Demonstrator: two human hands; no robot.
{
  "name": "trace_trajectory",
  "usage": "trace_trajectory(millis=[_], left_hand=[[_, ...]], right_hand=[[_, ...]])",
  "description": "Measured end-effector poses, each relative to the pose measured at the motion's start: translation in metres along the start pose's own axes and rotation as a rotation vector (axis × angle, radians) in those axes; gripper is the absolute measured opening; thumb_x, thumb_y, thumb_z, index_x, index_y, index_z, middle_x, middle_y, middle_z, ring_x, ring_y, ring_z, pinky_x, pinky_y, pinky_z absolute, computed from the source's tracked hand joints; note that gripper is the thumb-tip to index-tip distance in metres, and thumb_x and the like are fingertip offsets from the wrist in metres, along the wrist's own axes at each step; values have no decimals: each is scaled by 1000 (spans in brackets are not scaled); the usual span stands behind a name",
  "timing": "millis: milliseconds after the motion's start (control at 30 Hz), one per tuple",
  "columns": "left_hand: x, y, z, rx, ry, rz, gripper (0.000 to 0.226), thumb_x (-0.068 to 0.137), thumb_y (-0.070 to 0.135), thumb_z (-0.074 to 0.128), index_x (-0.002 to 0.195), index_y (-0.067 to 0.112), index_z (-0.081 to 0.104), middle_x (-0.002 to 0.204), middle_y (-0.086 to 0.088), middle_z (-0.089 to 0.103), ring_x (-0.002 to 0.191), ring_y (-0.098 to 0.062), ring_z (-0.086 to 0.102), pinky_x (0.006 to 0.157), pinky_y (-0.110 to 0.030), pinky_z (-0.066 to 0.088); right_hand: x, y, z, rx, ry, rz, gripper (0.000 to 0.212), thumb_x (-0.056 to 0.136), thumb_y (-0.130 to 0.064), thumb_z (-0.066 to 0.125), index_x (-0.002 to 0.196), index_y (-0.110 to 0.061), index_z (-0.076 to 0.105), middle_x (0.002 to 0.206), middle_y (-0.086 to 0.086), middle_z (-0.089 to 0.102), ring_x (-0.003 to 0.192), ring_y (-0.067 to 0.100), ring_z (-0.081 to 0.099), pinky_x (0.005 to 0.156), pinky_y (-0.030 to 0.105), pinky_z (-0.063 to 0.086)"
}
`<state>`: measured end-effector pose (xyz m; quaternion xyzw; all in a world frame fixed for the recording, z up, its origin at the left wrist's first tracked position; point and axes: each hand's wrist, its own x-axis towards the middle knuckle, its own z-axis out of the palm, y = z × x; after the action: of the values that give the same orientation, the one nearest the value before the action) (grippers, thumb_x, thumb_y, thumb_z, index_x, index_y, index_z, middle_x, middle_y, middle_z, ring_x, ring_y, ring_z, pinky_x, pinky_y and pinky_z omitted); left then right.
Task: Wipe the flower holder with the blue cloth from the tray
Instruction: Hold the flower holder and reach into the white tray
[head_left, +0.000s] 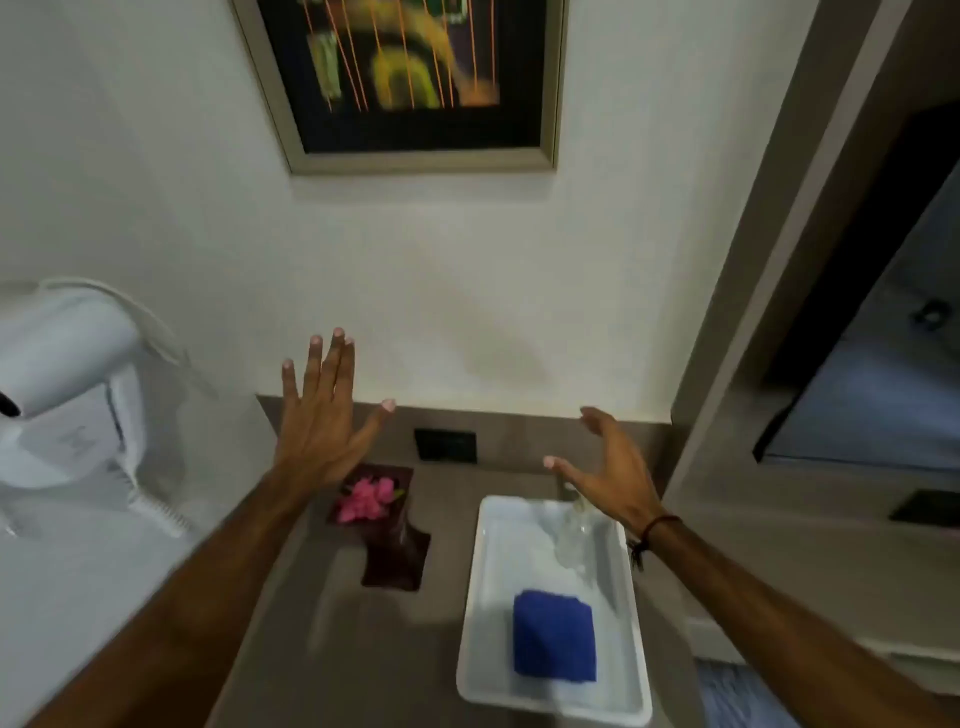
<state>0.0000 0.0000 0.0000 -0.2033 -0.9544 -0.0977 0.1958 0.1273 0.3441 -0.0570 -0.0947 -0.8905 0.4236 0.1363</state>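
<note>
The flower holder (397, 540) stands on the bench (322, 649), a dark, waisted vase with pink flowers (363, 500) in its top, near the back wall and just left of the white tray (480, 623). The blue cloth (554, 635) lies folded in the near half of that tray, untouched. A clear glass item (574, 535) sits in the tray's far half, too blurred for me to name.

My left hand (322, 421) is raised above the flower holder, fingers spread wide, palm away from me, holding nothing. My right hand (608, 467) hovers over the tray's far end, open and loosely curved, also empty; a dark cord bracelet (652, 530) circles that wrist.

A white wall-mounted hair dryer (67, 384) hangs at my left, and a framed picture (410, 78) hangs on the wall above.
</note>
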Motion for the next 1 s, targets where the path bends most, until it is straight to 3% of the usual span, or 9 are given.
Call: trace_trajectory(millis=[133, 267, 433, 533, 600, 667, 733, 867, 1000], left_hand=[[-45, -6, 33, 16, -182, -106, 102, 90, 79, 17, 163, 11, -4, 174, -6, -10, 160, -26, -14, 126, -58, -8], [-71, -17, 47, -25, -265, -198, 109, 83, 85, 8, 163, 11, -5, 174, -7, -11, 160, -25, -15, 127, -55, -9], [-111, -6, 58, -110, -302, -354, 112, 84, 81, 25, 163, 6, -1, 174, -14, -5, 161, -30, -7, 128, -51, -3], [-123, 11, 64, -160, -355, -468, 113, 86, 77, 39, 162, 7, -6, 173, -13, -10, 160, -28, -11, 128, -44, -7], [-127, 18, 68, -218, -374, -521, 113, 86, 75, 44, 163, 7, -4, 174, -14, -8, 160, -28, -10, 128, -45, -5], [-129, 21, 70, -246, -388, -551, 111, 88, 72, 47, 163, 7, -1, 174, -15, -4, 161, -29, -7, 129, -47, -2], [-129, 21, 72, -252, -385, -559, 108, 88, 71, 46, 163, 6, 3, 174, -16, 0, 161, -30, -4, 129, -48, -1], [-128, 16, 78, -324, -344, -601, 106, 84, 73, 52, 162, 9, 17, 173, -15, 10, 161, -31, 1, 127, -48, -1], [-123, 14, 82, -371, -340, -660, 105, 80, 67, 62, 160, 9, 24, 172, -17, 17, 161, -32, 4, 127, -48, -2]], right_hand=[[-26, 40, 29, 146, -19, 232, 87, 69, -50, 82, 142, -25, 41, 141, -1, 52, 126, 18, 52, 100, 33, 44], [-25, 50, 56, 303, 31, 334, 59, 81, -37, 75, 133, -23, 50, 120, -8, 58, 115, 17, 59, 92, 28, 49], [-16, 59, 91, 413, 49, 377, 36, 92, -36, 62, 125, -24, 56, 116, -5, 63, 108, 18, 61, 96, 34, 51], [-10, 57, 98, 382, 36, 344, 17, 94, -40, 57, 99, -26, 63, 88, -4, 67, 83, 17, 65, 82, 40, 57], [-2, 60, 101, 338, 22, 347, 27, 93, -48, 54, 96, -23, 64, 83, -3, 65, 80, 18, 65, 79, 46, 59], [3, 60, 103, 302, -10, 341, 37, 90, -54, 55, 110, -24, 63, 87, -2, 67, 85, 23, 69, 77, 47, 61], [0, 46, 103, 291, -94, 309, 38, 89, -51, 59, 112, -20, 63, 84, 5, 70, 78, 27, 71, 71, 46, 62], [-12, 14, 122, 140, -327, 187, 32, 88, -50, 61, 101, -20, 65, 73, 6, 70, 58, 17, 67, 60, 32, 60], [-19, 2, 157, 49, -331, 206, 44, 78, -63, 60, 81, -20, 66, 67, -4, 66, 59, 14, 68, 61, 30, 60]])
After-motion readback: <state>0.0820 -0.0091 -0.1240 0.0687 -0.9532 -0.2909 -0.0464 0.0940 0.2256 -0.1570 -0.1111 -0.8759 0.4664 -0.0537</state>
